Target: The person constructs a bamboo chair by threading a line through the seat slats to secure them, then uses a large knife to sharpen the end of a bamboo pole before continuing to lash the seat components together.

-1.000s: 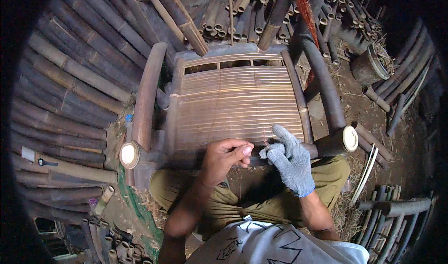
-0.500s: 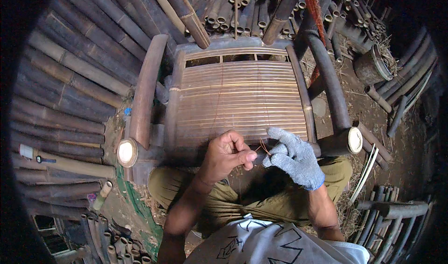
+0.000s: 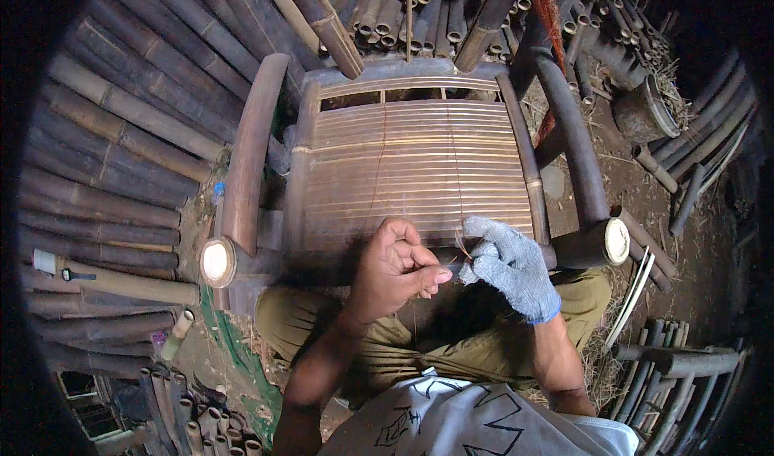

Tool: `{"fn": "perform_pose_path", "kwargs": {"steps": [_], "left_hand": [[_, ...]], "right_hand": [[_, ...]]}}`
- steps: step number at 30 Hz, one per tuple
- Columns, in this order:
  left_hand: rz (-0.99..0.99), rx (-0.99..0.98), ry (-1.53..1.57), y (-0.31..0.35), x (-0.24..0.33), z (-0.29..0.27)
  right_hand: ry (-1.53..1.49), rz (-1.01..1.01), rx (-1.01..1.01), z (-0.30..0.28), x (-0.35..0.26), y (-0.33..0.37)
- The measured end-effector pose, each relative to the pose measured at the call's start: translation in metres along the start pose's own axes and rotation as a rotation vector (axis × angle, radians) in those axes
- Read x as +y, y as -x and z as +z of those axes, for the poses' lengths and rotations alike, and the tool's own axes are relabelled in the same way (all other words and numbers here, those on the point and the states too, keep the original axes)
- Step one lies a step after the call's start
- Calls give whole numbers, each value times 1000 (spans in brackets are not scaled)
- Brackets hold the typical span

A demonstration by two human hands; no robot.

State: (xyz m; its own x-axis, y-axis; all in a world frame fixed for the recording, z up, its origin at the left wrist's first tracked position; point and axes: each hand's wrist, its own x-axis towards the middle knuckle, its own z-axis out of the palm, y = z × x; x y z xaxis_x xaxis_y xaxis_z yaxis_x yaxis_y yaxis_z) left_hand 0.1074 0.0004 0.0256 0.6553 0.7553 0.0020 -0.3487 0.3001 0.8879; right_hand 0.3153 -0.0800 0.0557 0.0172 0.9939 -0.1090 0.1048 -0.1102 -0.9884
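Note:
In front of me, a bamboo chair [image 3: 262, 158] has a seat of thin split-bamboo slats [image 3: 419, 166]. Two thin reddish-brown cords run across these slats from far to near. At the seat's near edge my bare left hand [image 3: 399, 270] has its fingers curled, thumb pressed to forefinger; what it pinches is too small to make out. To its right, my right hand [image 3: 508, 266], in a grey knitted glove with a blue cuff, pinches a thin reddish-brown cord [image 3: 460, 245]. Loose strands of the cord stick out between the two hands.
Bamboo poles line the left side, and cut tubes [image 3: 387, 12] are stacked at the back. A bucket [image 3: 645, 111] stands at far right. Orange-red cord [image 3: 544, 8] hangs at the back right. A watch [image 3: 78, 275] is strapped round a pole at left.
The loop of cord between the hands has opened into loose strands. My left thumb has shifted slightly right and down. The right hand has barely moved and still pinches the cord.

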Motion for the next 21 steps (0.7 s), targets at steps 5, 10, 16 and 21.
{"fn": "perform_pose_path", "kwargs": {"steps": [5,10,16,21], "left_hand": [[-108,-5,-62,-3,2,5],[-224,-45,-140,-7,-4,-6],[-285,-29,-76,-9,-7,-7],[-12,263,-661,18,32,-6]], "right_hand": [[-109,125,-149,5,-2,-6],[-153,73,-203,6,18,-12],[-44,101,-41,14,15,-10],[21,16,64,7,19,-2]]}}
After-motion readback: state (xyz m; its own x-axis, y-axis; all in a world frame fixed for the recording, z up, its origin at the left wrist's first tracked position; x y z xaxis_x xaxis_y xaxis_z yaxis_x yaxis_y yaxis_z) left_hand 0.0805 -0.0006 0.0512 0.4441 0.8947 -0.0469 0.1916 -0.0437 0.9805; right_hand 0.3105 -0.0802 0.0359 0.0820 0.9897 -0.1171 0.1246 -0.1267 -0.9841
